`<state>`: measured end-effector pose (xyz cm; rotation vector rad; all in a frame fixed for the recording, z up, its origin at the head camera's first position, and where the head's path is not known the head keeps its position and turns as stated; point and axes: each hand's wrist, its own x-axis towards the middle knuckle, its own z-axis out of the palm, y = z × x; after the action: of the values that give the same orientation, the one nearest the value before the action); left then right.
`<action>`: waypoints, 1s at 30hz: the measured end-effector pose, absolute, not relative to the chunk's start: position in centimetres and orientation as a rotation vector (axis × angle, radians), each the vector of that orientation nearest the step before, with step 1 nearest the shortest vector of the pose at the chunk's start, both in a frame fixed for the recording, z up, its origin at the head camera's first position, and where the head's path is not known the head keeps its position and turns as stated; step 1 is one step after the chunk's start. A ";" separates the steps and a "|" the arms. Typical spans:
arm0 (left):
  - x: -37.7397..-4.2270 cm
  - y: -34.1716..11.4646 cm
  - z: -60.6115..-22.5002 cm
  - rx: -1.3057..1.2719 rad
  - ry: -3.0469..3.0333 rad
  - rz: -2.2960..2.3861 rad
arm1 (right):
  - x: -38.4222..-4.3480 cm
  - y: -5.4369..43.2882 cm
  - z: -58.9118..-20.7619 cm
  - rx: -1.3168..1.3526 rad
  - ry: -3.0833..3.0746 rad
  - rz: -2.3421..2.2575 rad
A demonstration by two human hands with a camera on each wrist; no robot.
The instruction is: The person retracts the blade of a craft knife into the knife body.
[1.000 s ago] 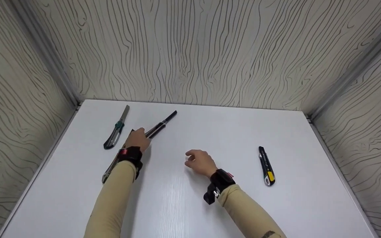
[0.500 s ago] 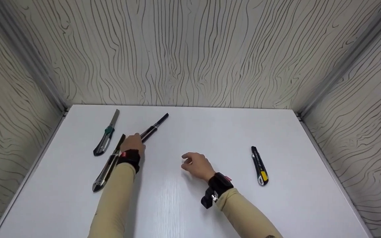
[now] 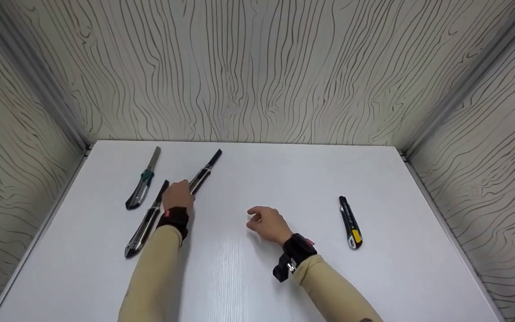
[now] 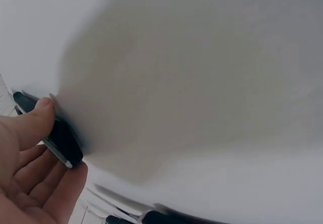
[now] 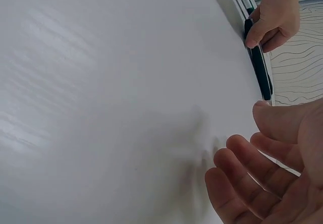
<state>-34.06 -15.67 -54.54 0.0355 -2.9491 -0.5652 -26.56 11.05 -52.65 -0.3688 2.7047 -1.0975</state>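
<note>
Booth: pale wood-grain back wall behind a white desk; its near edge lies out of view.
Held knife: a dark-and-silver utility knife in the far left part of the desk, its narrow dark tip slanting towards the far edge; whether the desk bears its weight, I cannot tell.
Left hand: the left hand grasps that knife at its near end, thumb on one side, fingers on the other.
Right hand: the right hand hovers around mid-desk, fingers loosely bent, grasping nothing.
Left-side neighbours: a silver-bodied knife just beside the left wrist and a green-collared knife nearer the far left corner, both unheld.
Right side: a yellow-marked knife towards the right edge, well apart from the others.
Progress, as judged: two knives lie at rest on the left, leaning much as the held one does, so a loose row seems formed; the held one is not yet let go, and the yellow-marked one lies outside the row, untouched.
Left wrist view only: the thumb pressed on the knife close up.
Right wrist view only: the right palm, bare.
Head view only: the yellow-marked knife.
</note>
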 end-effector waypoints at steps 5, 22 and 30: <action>-33.2 -15.6 -54.6 -0.030 -2.931 -0.566 | -26.3 11.3 -52.6 -0.371 2.706 -1.118; -28.9 -11.0 -51.2 -0.135 -2.840 -0.812 | -26.1 12.6 -51.3 -0.278 2.702 -1.153; -26.2 -8.9 -50.4 -0.197 -2.860 -0.885 | -25.6 13.2 -50.6 -0.197 2.624 -1.235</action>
<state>-26.19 -8.85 -50.40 -0.1967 -2.8602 -0.8847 -25.58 13.19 -50.62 -0.1972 2.6243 -1.2348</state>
